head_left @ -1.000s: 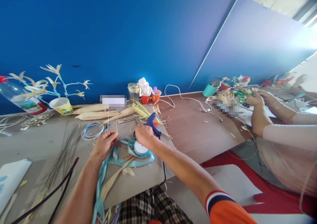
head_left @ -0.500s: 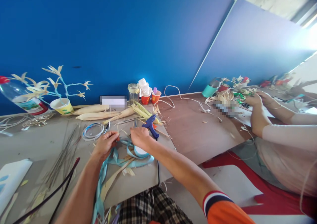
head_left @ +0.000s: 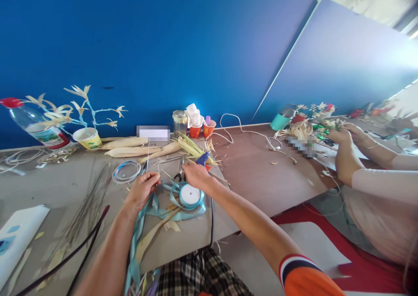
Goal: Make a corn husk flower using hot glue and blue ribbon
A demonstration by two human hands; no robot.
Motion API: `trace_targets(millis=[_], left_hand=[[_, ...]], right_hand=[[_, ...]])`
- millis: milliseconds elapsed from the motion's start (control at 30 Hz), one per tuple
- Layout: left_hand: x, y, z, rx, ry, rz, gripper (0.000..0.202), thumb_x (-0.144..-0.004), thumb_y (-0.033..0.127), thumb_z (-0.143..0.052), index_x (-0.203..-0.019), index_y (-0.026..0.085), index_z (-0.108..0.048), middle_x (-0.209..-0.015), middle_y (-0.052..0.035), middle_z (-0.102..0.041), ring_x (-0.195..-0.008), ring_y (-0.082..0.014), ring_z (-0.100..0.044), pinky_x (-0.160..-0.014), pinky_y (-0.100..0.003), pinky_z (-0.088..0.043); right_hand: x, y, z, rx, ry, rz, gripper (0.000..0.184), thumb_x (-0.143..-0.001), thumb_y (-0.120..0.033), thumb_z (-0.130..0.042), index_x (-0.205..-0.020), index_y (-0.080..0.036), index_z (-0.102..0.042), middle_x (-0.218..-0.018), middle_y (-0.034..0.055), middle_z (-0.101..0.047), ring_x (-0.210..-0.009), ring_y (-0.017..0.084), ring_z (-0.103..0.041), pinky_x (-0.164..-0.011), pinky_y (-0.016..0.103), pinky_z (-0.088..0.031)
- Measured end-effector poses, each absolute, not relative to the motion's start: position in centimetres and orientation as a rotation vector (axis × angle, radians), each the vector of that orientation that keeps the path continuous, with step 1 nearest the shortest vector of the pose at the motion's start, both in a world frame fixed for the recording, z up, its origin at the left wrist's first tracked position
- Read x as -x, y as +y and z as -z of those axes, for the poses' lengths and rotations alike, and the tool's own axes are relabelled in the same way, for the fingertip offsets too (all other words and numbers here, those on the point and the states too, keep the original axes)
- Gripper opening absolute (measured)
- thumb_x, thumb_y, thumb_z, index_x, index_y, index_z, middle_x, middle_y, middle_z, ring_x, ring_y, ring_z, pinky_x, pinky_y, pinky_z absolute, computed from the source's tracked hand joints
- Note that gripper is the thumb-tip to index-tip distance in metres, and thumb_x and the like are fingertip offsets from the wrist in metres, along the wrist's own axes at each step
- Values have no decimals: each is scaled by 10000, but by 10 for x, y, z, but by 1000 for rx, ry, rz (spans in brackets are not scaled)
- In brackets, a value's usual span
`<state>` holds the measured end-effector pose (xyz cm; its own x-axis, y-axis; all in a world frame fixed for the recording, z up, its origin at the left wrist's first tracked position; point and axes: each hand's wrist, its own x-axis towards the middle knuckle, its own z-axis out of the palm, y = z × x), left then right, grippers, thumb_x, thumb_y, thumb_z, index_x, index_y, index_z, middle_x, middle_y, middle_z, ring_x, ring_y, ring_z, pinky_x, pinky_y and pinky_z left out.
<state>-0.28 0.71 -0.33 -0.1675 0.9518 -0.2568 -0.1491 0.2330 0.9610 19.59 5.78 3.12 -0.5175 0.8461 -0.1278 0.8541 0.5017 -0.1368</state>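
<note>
Currently, thin wire (head_left: 148,158) is pinched in left hand (head_left: 143,189); grip of right hand (head_left: 197,175) can't be told. Scissors (head_left: 179,175) are seen just left of it, nearer than to left hand, long axis aimed roughly at desk's (head_left: 192,233) back edge.

2 blue wall panels (head_left: 146,47) | grey tabletop (head_left: 196,234) beside brown tabletop (head_left: 267,180) | bright glare (head_left: 406,47), upper right

- Two red cups (head_left: 196,131) and one jar (head_left: 180,122) stood by the back edge of the grey desk (head_left: 193,234).
- One yellow cup (head_left: 92,140) and one bottle (head_left: 42,129) stood farther left.
- One ribbon spool (head_left: 191,194) and one glue gun (head_left: 203,158) were toward its right edge.
</note>
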Motion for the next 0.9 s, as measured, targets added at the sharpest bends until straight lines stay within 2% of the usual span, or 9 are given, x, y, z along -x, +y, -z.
trace_targets(millis=[100, 333, 467, 567, 667, 900], left_hand=[[3, 7, 4, -831, 1361, -1221, 382, -528, 411, -771, -723, 133, -596, -561, 24, -561, -486, -78, -443, -462, -190, -291], [2, 7, 4, -830, 1360, -1210, 367, -529, 403, -769, -709, 136, -594, -567, 21, -564, -497, -80, -456, -478, -196, -315], [3, 9, 6, -833, 1350, -1199, 348, -534, 391, -766, -701, 140, -592, -560, 20, -565, -498, -83, -455, -477, -199, -314], [4, 10, 7, -854, 1359, -1195, 349, -540, 404, -759, -704, 142, -596, -557, 22, -565, -491, -86, -451, -474, -205, -308], [4, 9, 7, -872, 1370, -1205, 353, -545, 416, -752, -713, 144, -602, -564, 21, -565, -492, -91, -454, -474, -210, -305], [4, 7, 5, -865, 1331, -1229, 330, -545, 389, -752, -708, 150, -594, -573, 23, -566, -520, -95, -471, -496, -208, -327]], right_hand=[[-207, 56, -35, -1430, 2725, 273, 279, -850, -157, -384, -1068, -170, -557, -1055, 118, -633, -935, 247, -628, -742, 344, -498], [-212, 56, -38, -1448, 2581, 343, 226, -771, -137, -491, -928, -160, -652, -954, 126, -682, -923, 269, -643, -728, 332, -502], [-194, 59, -41, -1635, 2539, 354, 299, -859, -239, -415, -1023, -141, -644, -1022, 165, -667, -966, 283, -635, -740, 354, -507], [-177, 62, -39, -1735, 2469, 393, 339, -832, -335, -494, -1009, -100, -663, -1002, 200, -669, -984, 301, -629, -753, 358, -514], [-163, 63, -31, -1776, 2429, 426, 327, -778, -289, -574, -1013, -82, -667, -1007, 209, -670, -982, 293, -634, -756, 342, -520], [-145, 69, -22, -1815, 2363, 473, 326, -737, -130, -562, -1046, -104, -664, -1016, 191, -676, -997, 265, -635, -776, 329, -516]])
